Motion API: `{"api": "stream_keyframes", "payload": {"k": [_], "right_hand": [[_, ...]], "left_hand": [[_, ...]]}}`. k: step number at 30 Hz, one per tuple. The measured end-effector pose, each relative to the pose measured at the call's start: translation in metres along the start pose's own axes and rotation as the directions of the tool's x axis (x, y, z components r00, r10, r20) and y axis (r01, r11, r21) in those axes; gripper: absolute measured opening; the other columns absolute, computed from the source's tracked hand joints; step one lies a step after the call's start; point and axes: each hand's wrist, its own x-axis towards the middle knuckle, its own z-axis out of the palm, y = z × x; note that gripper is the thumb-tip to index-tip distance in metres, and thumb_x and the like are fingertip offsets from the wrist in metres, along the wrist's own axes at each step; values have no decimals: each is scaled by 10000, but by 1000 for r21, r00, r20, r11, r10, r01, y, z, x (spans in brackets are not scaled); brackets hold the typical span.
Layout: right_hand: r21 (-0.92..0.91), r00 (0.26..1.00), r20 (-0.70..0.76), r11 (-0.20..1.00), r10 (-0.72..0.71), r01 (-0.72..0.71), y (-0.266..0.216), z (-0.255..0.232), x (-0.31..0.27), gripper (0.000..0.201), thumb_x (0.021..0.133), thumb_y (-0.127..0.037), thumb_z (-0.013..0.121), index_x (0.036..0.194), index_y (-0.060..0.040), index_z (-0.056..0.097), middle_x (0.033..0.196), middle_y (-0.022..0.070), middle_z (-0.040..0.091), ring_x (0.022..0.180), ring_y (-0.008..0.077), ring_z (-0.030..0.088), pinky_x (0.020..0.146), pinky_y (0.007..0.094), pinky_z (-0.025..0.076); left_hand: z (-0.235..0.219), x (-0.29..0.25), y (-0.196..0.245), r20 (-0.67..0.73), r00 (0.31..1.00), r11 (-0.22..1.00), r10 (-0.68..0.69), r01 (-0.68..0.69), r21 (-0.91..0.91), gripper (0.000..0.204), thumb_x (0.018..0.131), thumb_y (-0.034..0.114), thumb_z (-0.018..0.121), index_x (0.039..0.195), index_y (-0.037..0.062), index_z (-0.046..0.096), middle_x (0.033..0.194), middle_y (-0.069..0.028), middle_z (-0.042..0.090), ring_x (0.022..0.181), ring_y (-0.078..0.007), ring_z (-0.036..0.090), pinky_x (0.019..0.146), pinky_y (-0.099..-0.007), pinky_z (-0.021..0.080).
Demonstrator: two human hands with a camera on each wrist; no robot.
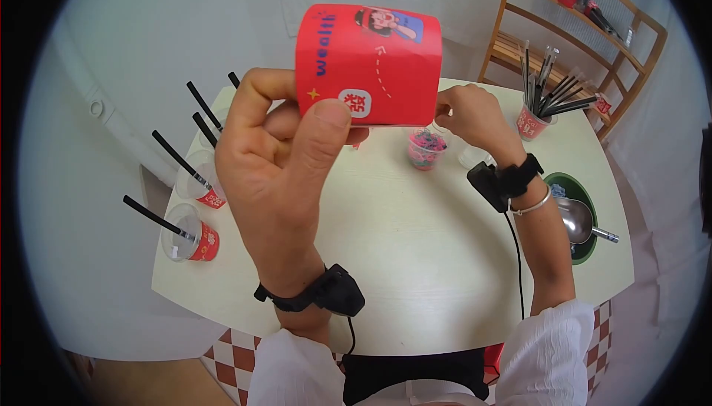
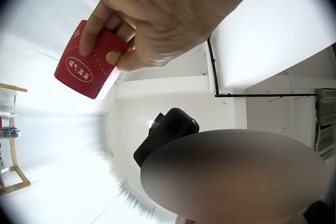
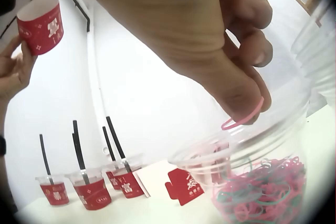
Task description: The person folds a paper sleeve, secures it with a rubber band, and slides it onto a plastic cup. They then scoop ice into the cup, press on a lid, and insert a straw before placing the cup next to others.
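In the head view my left hand holds up a red printed paper cup sleeve, thumb on its outer face and fingers behind. The right wrist view shows the sleeve rounded into a ring. My right hand is over the far part of the table, beyond the sleeve. Its thumb and finger pinch a pink rubber band, just above the rim of a clear plastic cup. Pink and green rubber bands fill the bottom of that cup.
Several lidded cups with red sleeves and black straws line the table's left side. At right stand a red cup of wrapped straws and a green basin holding a metal scoop. A flat red sleeve lies at the back.
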Motion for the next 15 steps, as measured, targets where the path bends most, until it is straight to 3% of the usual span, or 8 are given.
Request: {"api": "stream_keyframes", "payload": {"k": [3, 6, 7, 10, 13, 15], "right_hand": [[338, 990, -133, 941, 38, 9, -3, -7, -13, 59, 723, -97, 631, 735, -41, 648, 672, 69, 644, 570, 184, 594, 530, 284, 455], [590, 950, -243, 807, 196, -15, -30, -27, -35, 60, 760, -83, 618, 773, -26, 632, 665, 33, 624, 545, 94, 539, 517, 228, 423], [637, 910, -352, 769, 220, 61, -37, -30, -43, 32, 754, -36, 620, 779, -15, 615, 666, 11, 603, 542, 47, 495, 516, 193, 403], [519, 769, -617, 822, 170, 235, -54, -39, -64, 59, 733, 1, 631, 788, -18, 619, 677, 18, 605, 535, 56, 506, 508, 193, 402], [375, 696, -714, 879, 73, 293, -56, -45, -74, 113, 698, 46, 645, 776, -32, 621, 681, 27, 598, 530, 84, 541, 471, 203, 418], [315, 663, -748, 900, 38, 303, -56, -44, -76, 149, 674, 69, 654, 772, -36, 616, 689, 36, 600, 529, 114, 566, 446, 209, 431]], "left_hand": [[13, 1, 0, 7, 1000, 999, 27, -27, 39, 328, 871, 91, 584, 1161, -27, 485, 858, -139, 655, 722, -156, 648, 672, -266, 550], [20, 4, -14, 27, 999, 998, -27, 25, 60, 292, 881, 52, 580, 1167, 30, 523, 803, -80, 656, 734, -86, 603, 684, -228, 495], [22, 5, -19, 40, 997, 992, -69, 64, 112, 260, 866, 55, 598, 1121, 10, 580, 864, -80, 657, 757, -110, 625, 655, -240, 530], [30, 3, -36, 149, 979, 973, -142, 110, 204, 195, 864, 80, 619, 1038, -7, 629, 899, -53, 658, 768, -108, 622, 696, -235, 531], [45, -3, -39, 230, 943, 940, -239, 165, 298, 211, 830, 88, 667, 1013, -13, 639, 937, -61, 660, 806, -126, 637, 767, -238, 533], [55, -7, -38, 304, 930, 950, -207, 117, 289, 242, 806, 79, 690, 1025, -11, 637, 949, -68, 661, 842, -136, 643, 797, -247, 530]]}}
